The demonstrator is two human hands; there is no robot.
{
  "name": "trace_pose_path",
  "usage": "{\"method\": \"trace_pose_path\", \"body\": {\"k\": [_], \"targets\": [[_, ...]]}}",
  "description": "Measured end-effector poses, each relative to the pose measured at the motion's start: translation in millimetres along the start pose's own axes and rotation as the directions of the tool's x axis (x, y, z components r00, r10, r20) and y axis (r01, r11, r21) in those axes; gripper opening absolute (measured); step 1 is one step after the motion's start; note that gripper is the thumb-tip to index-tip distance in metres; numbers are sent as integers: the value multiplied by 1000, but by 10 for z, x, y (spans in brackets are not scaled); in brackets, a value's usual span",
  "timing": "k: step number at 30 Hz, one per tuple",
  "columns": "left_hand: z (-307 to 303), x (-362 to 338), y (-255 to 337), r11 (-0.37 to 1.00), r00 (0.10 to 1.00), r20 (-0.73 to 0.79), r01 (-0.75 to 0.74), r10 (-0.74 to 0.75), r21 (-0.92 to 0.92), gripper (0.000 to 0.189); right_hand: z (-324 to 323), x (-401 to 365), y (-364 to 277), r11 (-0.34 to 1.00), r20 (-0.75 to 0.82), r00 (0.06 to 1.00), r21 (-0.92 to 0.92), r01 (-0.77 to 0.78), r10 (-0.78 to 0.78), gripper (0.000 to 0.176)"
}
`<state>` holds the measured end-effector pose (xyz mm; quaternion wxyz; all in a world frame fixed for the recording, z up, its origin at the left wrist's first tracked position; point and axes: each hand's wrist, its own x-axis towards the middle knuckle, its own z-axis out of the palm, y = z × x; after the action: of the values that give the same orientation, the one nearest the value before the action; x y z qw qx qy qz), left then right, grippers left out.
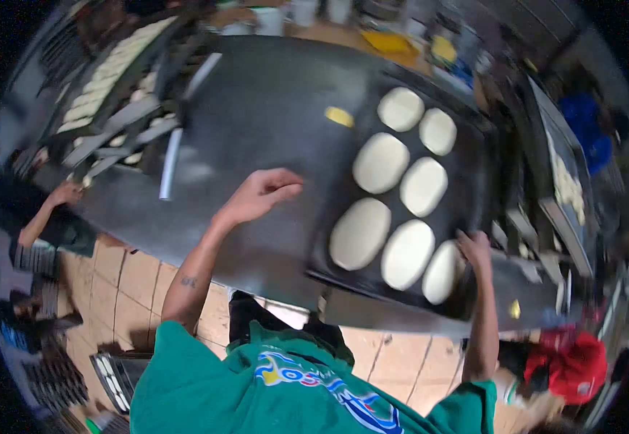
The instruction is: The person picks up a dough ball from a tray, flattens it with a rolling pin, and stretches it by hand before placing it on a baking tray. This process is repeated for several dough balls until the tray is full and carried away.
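Note:
Several flat pale ovals of dough (360, 233) lie in rows on a dark baking tray (319, 273). At the tray's near right corner, my right hand (475, 249) has its fingers closed at the edge of one dough piece (441, 273); blur softens the fingertips. My left hand (262, 195) hovers over the dark worktable (256, 101), left of the tray. Its fingers are curled toward the thumb, and nothing shows in them. A small yellow piece (339, 116) rests on the table beyond my left hand.
Trays of small dough pieces (104, 79) stand at the far left, near another person's hand (66, 193). A pale metal bar (171, 165) lies on the table. More racks and trays (568, 184) line the right. A person in red (571, 369) is at lower right.

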<state>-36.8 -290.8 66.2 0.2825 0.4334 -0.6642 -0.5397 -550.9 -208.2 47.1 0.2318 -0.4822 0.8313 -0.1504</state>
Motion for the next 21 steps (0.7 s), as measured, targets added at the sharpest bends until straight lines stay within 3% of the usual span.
{"method": "trace_pose_path", "body": {"k": [1,2,3,5,6,7,8,9,10,11,12,13,16,17,19,21], "targets": [[-403,-215,-393,1000,998,-56,-4,4,13,34,24,-24,-324,998,-96,994,58,-40,45,39],[-780,-450,-823,907,960,-262,19,102,421,35,67,22,-576,964,-48,999,266,-8,21,33],[-1086,-625,-1135,657,882,-390,131,265,742,36,101,-36,-1029,950,-25,996,298,94,-90,31],[-1548,-968,-1461,471,793,-592,472,141,745,40,292,-241,-2058,886,-57,954,358,294,-294,28],[-1865,-1073,-1892,522,795,-571,405,204,751,40,445,-349,-2639,836,-108,914,374,402,-391,27],[-2138,-1151,-2251,620,829,-539,348,146,703,40,593,-476,-3240,802,-105,881,374,465,-462,25],[-2316,-1242,-2454,809,821,-568,299,52,507,37,800,-449,-3764,729,-151,787,306,612,-598,23],[-2352,-1382,-2456,798,770,-588,182,247,574,36,971,-643,-4462,657,-204,707,265,706,-677,21],[-2420,-1497,-2617,802,784,-581,197,217,565,37,1105,-849,-5126,590,-214,617,184,787,-757,18],[-2497,-1609,-2782,803,797,-575,214,186,556,38,1343,-906,-5696,476,-248,519,215,853,-818,9],[-2576,-1760,-2821,756,807,-528,167,264,633,38,1552,-992,-6281,326,-267,369,192,926,-890,5],[-2601,-1898,-2840,702,815,-475,123,332,701,38,1754,-1068,-6809,170,-278,212,167,971,-937,9],[-2619,-2130,-2956,679,759,-518,140,394,721,37,2556,-1076,-8095,-107,-109,-84,232,967,-991,26],[-2630,-2178,-2920,721,769,-526,126,363,681,37,2769,-1134,-8409,-43,43,-56,257,965,-998,28],[-2679,-2213,-2873,768,767,-548,116,334,630,38,3282,-1047,-8841,-58,212,-98,187,981,-972,22],[-2697,-2192,-2856,709,788,-513,143,340,691,40,3541,-1127,-9110,-19,416,-73,133,991,-906,28]]}}
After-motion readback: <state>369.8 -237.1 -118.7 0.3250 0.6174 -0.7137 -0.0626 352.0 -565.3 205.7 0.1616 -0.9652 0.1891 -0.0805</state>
